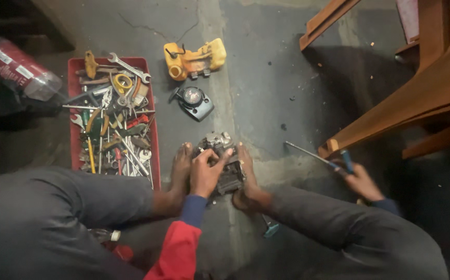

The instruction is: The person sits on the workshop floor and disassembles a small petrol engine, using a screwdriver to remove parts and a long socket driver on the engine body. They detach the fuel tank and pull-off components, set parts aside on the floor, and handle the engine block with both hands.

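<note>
A small grey engine block [224, 165] rests on the concrete floor, clamped between my two bare feet. My left hand [207, 171] grips its near side, with the fingers over the top. Out to the right, my right hand [361, 181] holds a long screwdriver [315, 155] with a blue handle. Its metal shaft points left over the floor, away from the engine.
A red tray [73, 93] full of wrenches, pliers and screwdrivers lies at the left. A yellow fuel tank [196, 59] and a black round cover [194, 102] sit beyond the engine. A wooden chair [417, 93] stands at the right. A plastic bottle [17, 70] lies at the far left.
</note>
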